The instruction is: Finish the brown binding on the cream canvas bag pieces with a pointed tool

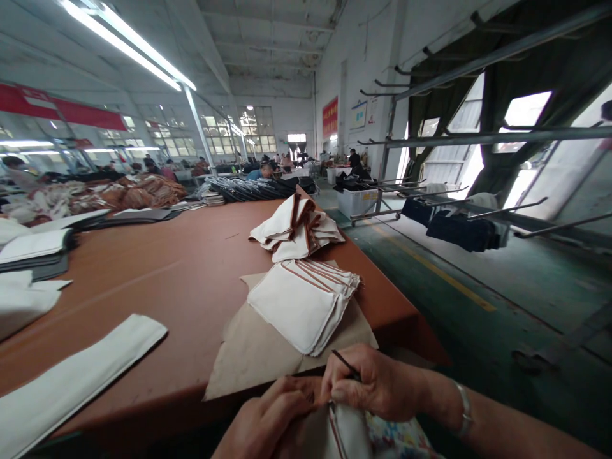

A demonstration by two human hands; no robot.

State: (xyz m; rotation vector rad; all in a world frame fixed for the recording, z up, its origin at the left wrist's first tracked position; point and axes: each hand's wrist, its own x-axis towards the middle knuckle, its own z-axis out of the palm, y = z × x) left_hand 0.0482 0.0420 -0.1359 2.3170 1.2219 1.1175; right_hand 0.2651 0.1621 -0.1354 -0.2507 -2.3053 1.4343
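At the near edge of the brown-covered table [201,261], the right hand [356,377] grips 1 slim, dark, stick-like tool [345,363], fingers closed — close work on the brown-trimmed white cloth piece [352,428] just below seems in hand. The left hand's [275,408] fingers bend by its far end — grip unclear; the next move likely calls for a steady trim.

Your left hand [272,411] is low down, its back up — fingers [287,392] bent and pointing to the right. Your right hand [368,379] is close beside it, fingers curled in tight. Your right arm [511,424] slants in from the lower right — wrist [433,392] nearly straight.
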